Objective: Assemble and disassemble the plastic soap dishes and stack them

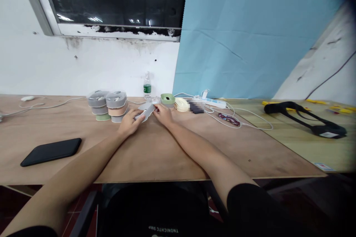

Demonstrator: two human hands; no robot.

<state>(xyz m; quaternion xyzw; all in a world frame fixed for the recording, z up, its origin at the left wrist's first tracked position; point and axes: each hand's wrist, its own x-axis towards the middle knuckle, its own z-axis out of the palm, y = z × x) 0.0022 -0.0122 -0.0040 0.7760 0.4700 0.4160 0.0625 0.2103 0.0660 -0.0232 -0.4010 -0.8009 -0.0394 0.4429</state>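
Note:
My left hand (130,122) grips a light grey plastic piece (147,112) with a wavy edge, tilted just above the wooden table. At the piece's far right end, the bent fingers of my right hand (164,114) pinch its edge. Its exact kind I cannot make out. To the left of my left hand stand two stacks of small round-cornered containers, a left stack (98,110) and a right stack (118,112), in grey, green and tan with clear-looking tops. Beyond my right hand are a green container (167,99) and several stacked cream pieces (181,104). Clear plastic (156,99) lies behind the grey piece.
A water bottle (147,88) stands by the wall. On the right are a blurred dark object (196,106), a white power strip (214,102) with looping cables, a maroon patterned item (229,119) and a black strap-like frame (303,118). A flat black case (51,152) lies at left.

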